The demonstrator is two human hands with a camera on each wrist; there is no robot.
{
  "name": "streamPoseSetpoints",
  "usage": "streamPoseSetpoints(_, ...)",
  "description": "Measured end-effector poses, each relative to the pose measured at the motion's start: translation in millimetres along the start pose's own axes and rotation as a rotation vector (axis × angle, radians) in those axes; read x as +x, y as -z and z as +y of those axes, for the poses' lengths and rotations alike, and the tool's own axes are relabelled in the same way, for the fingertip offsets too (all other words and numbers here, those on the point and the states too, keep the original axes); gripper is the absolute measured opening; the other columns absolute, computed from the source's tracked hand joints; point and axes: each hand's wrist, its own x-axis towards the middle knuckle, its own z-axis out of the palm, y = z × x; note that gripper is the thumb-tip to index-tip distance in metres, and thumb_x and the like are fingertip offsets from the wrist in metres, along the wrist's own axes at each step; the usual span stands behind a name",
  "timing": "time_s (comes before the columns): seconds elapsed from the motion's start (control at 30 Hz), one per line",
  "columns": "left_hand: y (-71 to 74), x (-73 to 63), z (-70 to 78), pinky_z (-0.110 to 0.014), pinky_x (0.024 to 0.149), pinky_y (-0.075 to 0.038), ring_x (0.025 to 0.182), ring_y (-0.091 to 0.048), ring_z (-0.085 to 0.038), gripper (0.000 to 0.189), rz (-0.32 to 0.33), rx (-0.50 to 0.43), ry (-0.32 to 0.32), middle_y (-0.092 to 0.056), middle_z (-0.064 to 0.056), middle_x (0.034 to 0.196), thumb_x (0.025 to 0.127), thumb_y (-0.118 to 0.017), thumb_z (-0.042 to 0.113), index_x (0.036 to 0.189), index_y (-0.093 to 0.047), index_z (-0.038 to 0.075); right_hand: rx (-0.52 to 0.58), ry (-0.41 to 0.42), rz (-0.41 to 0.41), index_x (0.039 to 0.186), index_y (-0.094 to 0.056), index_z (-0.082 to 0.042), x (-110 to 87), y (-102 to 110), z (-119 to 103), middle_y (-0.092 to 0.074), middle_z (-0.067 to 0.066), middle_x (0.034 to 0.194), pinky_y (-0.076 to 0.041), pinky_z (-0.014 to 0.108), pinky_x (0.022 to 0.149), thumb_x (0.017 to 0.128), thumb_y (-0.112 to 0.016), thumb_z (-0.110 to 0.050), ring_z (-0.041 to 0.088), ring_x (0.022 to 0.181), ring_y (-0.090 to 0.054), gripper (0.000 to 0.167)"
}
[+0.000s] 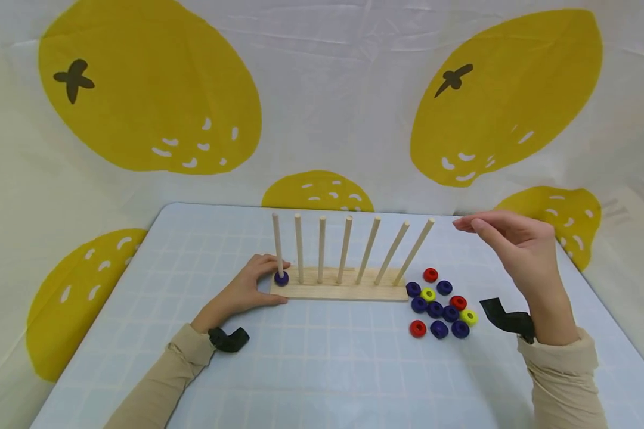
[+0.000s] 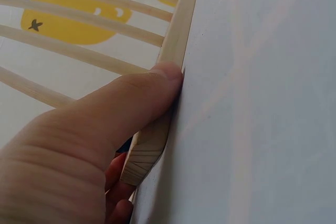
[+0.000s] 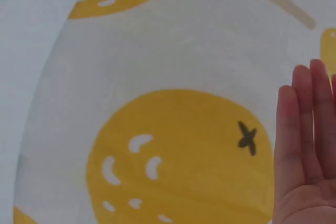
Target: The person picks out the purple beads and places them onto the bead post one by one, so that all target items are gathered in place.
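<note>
A wooden peg stand (image 1: 349, 291) with a row of several upright pegs lies on the table. My left hand (image 1: 247, 286) grips its left end, the thumb along the front edge and the fingers behind. In the left wrist view, the thumb of my left hand (image 2: 110, 108) presses on the base's edge (image 2: 176, 40). One dark blue ring (image 1: 281, 279) sits at the bottom of the leftmost peg. My right hand (image 1: 528, 253) is raised right of the rightmost peg, holding nothing. The right wrist view shows straight fingers on my right hand (image 3: 310, 145).
Right of the stand lies a loose cluster of dark blue rings (image 1: 434, 309), red rings (image 1: 417, 329) and yellow rings (image 1: 468, 316). They rest on a pale checked table (image 1: 322, 363). Behind it hangs a white cloth (image 1: 333, 107) printed with big yellow lemons.
</note>
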Motion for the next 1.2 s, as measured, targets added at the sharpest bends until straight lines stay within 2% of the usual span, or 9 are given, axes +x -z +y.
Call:
streamPoseSetpoints(0.13,-0.2,-0.4,-0.9,-0.046,0.096,-0.038,0.113,-0.045,-0.021,0.065,-0.001,-0.014,-0.003,-0.060,-0.003,0.127,0.070,-0.092,0.022,0.129,-0.065,0.010,-0.124,-0.123,-0.004,0.110,-0.069,0.009,-12.1,11.2,24.5,-0.074,0.006,0.098,-0.048,0.016,0.088,0.098,-0.059,-0.001,0.013,0.094,-0.070,0.019)
streamPoseSetpoints(0.33,-0.5,-1.0,-1.3,-0.046,0.097,-0.039,0.114,-0.045,-0.022,0.066,-0.002,-0.008,-0.010,-0.059,-0.003,0.127,0.070,-0.092,0.022,0.130,-0.065,0.009,-0.143,-0.288,-0.064,0.115,-0.066,0.007,-28.7,26.1,60.2,-0.074,0.005,0.099,-0.047,0.014,0.087,0.101,-0.058,-0.012,0.012,0.094,-0.070,0.025)
streamPoseSetpoints(0.43,-0.4,-1.0,-1.0,-0.047,0.096,-0.039,0.113,-0.045,-0.021,0.066,-0.001,-0.012,-0.004,-0.059,-0.003,0.127,0.070,-0.092,0.022,0.129,-0.065,0.010,-0.156,-0.380,-0.126,0.119,-0.066,0.004,-35.2,32.1,76.2,-0.074,0.003,0.103,-0.047,0.013,0.086,0.102,-0.057,-0.019,0.011,0.096,-0.069,0.030)
streamPoseSetpoints(0.53,-0.8,0.2,0.0,-0.047,0.097,-0.039,0.114,-0.045,-0.022,0.066,-0.006,-0.010,0.000,-0.059,-0.003,0.128,0.071,-0.091,0.023,0.130,-0.065,0.010,-0.184,-0.441,-0.231,0.120,-0.066,0.002,-40.8,38.1,93.0,-0.073,0.002,0.107,-0.047,0.013,0.084,0.102,-0.058,-0.024,0.009,0.098,-0.068,0.032)
streamPoseSetpoints(0.7,-1.3,0.6,1.3,-0.048,0.098,-0.039,0.116,-0.045,-0.023,0.066,-0.007,-0.005,0.004,-0.059,-0.004,0.128,0.071,-0.091,0.023,0.130,-0.065,0.010,-0.198,-0.484,-0.424,0.121,-0.068,-0.003,-49.0,41.7,119.4,-0.070,0.010,0.116,-0.046,0.015,0.086,0.100,-0.061,-0.023,0.005,0.103,-0.064,0.030)
streamPoseSetpoints(0.83,-0.7,-0.9,2.1,-0.049,0.098,-0.039,0.116,-0.045,-0.023,0.066,-0.006,0.000,0.015,-0.059,-0.004,0.128,0.070,-0.091,0.022,0.130,-0.065,0.010,-0.166,-0.527,-0.524,0.123,-0.068,-0.004,-51.3,39.7,131.1,-0.068,0.014,0.122,-0.046,0.017,0.088,0.098,-0.065,-0.021,0.004,0.107,-0.061,0.030)
streamPoseSetpoints(1.0,0.8,-0.6,3.4,-0.048,0.098,-0.039,0.114,-0.046,-0.023,0.066,-0.006,0.004,0.011,-0.059,-0.005,0.128,0.071,-0.091,0.022,0.130,-0.065,0.009,-0.114,-0.566,-0.566,0.123,-0.067,-0.001,-51.3,36.9,136.3,-0.065,0.018,0.126,-0.047,0.017,0.089,0.095,-0.067,-0.015,0.007,0.107,-0.063,0.031)
streamPoseSetpoints(1.2,1.0,-0.4,3.4,-0.049,0.097,-0.039,0.114,-0.047,-0.024,0.066,0.000,0.010,-0.003,-0.060,-0.005,0.127,0.071,-0.091,0.022,0.130,-0.065,0.009,-0.168,-0.550,-0.577,0.121,-0.069,-0.004,-50.6,31.2,138.4,-0.066,0.015,0.124,-0.048,0.018,0.087,0.091,-0.072,-0.014,0.013,0.105,-0.064,0.031)
